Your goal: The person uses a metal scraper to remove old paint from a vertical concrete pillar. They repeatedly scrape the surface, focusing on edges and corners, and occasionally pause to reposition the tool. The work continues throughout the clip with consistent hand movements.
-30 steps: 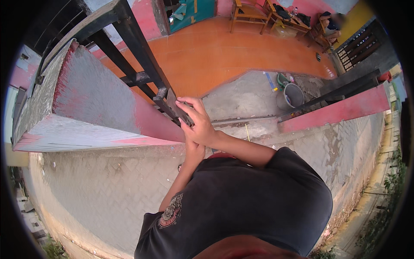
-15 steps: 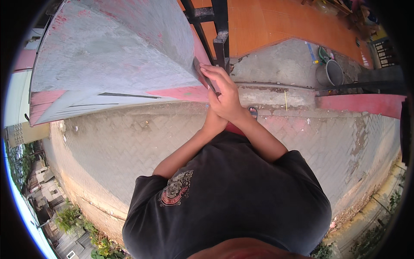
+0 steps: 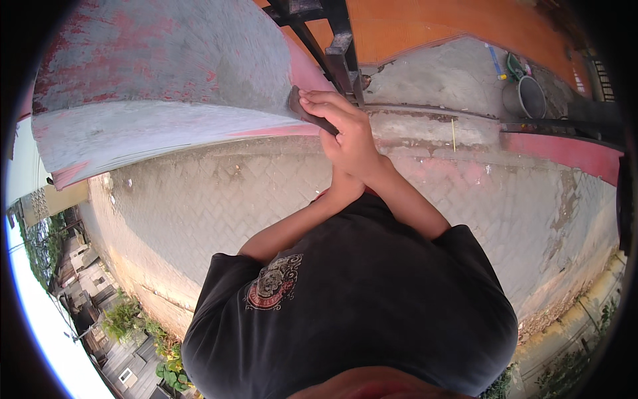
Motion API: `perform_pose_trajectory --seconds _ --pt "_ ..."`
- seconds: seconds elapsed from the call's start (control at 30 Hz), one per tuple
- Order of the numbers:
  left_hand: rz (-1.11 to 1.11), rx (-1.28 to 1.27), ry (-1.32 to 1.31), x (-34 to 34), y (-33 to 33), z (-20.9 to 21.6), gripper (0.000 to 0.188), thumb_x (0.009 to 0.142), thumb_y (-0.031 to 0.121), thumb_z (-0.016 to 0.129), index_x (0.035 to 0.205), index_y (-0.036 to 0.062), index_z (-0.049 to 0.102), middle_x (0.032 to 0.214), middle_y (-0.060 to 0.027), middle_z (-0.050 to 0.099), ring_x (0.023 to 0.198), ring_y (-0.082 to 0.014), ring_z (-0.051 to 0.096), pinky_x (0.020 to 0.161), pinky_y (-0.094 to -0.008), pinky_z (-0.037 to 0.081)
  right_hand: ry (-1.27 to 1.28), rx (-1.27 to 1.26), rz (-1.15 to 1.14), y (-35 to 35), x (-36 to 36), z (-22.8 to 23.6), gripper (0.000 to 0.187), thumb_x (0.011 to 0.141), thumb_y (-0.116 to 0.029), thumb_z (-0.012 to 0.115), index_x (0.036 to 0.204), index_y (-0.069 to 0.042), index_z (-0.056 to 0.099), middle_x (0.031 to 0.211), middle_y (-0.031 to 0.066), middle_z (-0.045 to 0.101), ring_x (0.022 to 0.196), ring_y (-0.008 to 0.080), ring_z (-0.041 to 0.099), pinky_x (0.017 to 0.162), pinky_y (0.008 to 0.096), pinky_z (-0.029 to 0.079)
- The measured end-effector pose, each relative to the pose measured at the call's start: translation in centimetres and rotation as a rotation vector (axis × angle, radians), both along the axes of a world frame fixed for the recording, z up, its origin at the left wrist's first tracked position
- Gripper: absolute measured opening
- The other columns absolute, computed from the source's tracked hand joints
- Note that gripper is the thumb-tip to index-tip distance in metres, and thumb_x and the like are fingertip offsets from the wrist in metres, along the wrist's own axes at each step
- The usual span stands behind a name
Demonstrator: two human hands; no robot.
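My right hand [image 3: 347,130] grips a flat dark scraper-like tool [image 3: 319,121], its extended fingers pressed along the tool's upper side. The tool's front end touches the right-hand edge of a wall [image 3: 166,73] coated in patchy grey over pink-red. Below the right hand, my left hand [image 3: 345,185] is tucked in close to it. Most of the left hand's fingers are hidden, so their grip does not show. A pink strip [image 3: 300,66] runs up the wall's edge beside the tool.
A black metal gate frame [image 3: 342,56] stands just beyond my hands. At far right a grey bucket [image 3: 530,96] sits on concrete near an orange floor [image 3: 405,30]. Grey paving [image 3: 266,173] lies below, and a low pink-red wall [image 3: 565,154] stands at right.
The view has shifted, with the wall's pink-red patches showing more. My right hand and the tool remain at the wall's edge. The sandalled foot seen earlier no longer shows.
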State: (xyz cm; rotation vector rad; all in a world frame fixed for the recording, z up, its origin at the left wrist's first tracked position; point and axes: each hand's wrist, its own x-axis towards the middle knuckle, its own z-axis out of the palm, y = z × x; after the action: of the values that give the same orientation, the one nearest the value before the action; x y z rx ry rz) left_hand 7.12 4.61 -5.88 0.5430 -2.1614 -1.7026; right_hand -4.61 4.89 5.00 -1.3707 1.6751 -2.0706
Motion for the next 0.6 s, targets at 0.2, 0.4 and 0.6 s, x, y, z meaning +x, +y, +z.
perform_pose_trajectory --seconds 0.2,0.4,0.6 --pt "0.005 0.096 -0.009 0.2 0.2 0.1 0.032 0.096 0.005 0.059 0.128 -0.0013 0.055 0.121 -0.0144 0.061 0.114 -0.0256 0.061 0.094 -0.0407 0.05 -0.003 -0.046 0.0 -0.5 -0.3 -0.3 0.044 0.07 0.021 0.053 0.109 0.009 0.068 0.117 0.021 0.068 0.116 0.0329 0.066 0.103 0.038 0.05" --pt "0.031 -0.019 -0.015 0.4 0.5 2.1 0.035 0.095 0.004 0.06 0.129 -0.0015 0.055 0.124 -0.0156 0.061 0.118 -0.0264 0.061 0.094 -0.0405 0.051 -0.001 -0.063 0.037 -0.1 -0.5 -0.3 0.044 0.068 0.02 0.054 0.108 0.01 0.068 0.116 0.0207 0.068 0.114 0.0338 0.067 0.103 0.0393 0.051" --pt "0.004 0.06 -0.059 0.2 -0.6 3.1 0.037 0.094 0.004 0.062 0.131 -0.0018 0.054 0.126 -0.0163 0.061 0.118 -0.0263 0.061 0.094 -0.0404 0.051 -0.07 -0.098 0.029 -0.7 -0.5 -0.3 0.044 0.069 0.02 0.054 0.109 0.01 0.068 0.117 0.0203 0.068 0.116 0.0326 0.067 0.104 0.0383 0.051"
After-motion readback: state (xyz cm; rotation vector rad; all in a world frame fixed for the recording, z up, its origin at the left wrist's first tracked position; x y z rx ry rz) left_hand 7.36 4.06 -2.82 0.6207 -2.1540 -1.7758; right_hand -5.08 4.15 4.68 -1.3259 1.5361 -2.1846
